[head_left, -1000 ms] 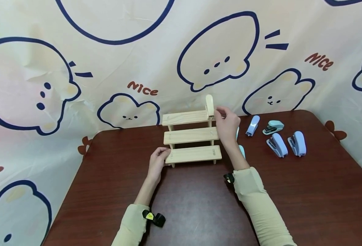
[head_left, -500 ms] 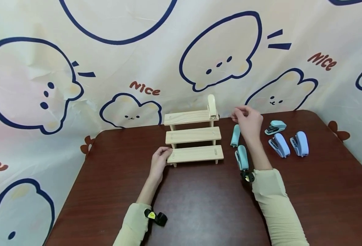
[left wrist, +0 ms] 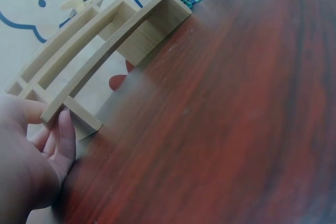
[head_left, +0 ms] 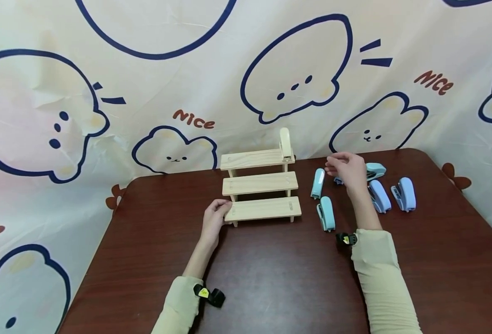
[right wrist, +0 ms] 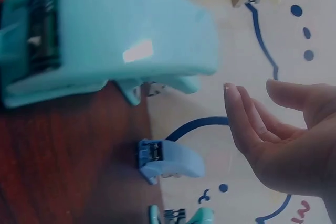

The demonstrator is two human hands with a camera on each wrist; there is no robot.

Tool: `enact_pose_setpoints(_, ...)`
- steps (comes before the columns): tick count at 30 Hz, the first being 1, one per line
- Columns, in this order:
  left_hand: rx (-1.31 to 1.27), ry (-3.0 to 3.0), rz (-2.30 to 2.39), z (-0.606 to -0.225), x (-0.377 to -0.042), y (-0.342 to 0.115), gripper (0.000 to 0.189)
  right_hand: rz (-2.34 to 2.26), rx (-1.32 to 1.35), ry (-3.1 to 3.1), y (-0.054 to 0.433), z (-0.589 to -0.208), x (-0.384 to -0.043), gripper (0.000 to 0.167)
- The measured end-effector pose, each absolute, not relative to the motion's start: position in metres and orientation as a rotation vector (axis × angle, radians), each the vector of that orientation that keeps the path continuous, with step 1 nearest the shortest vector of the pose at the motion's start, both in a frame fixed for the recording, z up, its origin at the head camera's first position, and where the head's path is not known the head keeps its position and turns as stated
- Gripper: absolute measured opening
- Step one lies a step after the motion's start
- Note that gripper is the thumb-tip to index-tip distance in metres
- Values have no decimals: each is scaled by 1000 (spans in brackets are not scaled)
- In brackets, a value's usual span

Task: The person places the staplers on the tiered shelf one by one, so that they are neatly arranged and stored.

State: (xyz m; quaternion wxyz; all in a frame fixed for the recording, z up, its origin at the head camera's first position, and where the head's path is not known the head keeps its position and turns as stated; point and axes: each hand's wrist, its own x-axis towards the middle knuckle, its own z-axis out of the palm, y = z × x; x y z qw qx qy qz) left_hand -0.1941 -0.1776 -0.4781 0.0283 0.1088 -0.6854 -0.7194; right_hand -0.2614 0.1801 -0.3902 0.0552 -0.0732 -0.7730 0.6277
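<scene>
A three-step wooden rack (head_left: 260,184) is set near the back edge of the table (head_left: 262,278), and the left end of its lowest board (head_left: 267,209) is pinched by the left hand (head_left: 214,220). A cream stapler (head_left: 285,143) is stood on end at the right end of the top board (head_left: 250,160). Nothing is held by the right hand (head_left: 349,170): its thumb and lightly curved fingers are parted near the table's back edge. The half-hidden blue stapler (head_left: 338,180) is mostly covered by that hand in the head view, so its lie can hardly be judged. Beyond the rack's right side, the rear teal stapler (head_left: 318,183) and front teal stapler (head_left: 326,214) are lined up; toward the table's back right corner are found the far teal stapler (head_left: 376,170), middle blue stapler (head_left: 379,196) and rightmost blue stapler (head_left: 404,195). The rack is judged light and stiff, easily shoved, so it is best steadied by a board end. The staplers are probably light, hard and slightly slippery on their rounded tops; they are best grasped across both sides at mid-body, since the top arm might be swung up if lifted alone.
</scene>
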Motion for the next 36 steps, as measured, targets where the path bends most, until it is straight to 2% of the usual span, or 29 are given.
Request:
enact_pose_setpoints(18,334,-2153,-2203,-476,-192,-178,22,1863,-283,-2531,182,-409,-271,41)
enact_pose_setpoints(29,332,-2158,-2205,-475,-191,-178,22,1890,-167,-2713,191,-427,-276,45)
enact_pose_setpoints(36,328,-2151,-2203,-474,-191,-178,22,1943,-110,-2765,196,-433,-277,54)
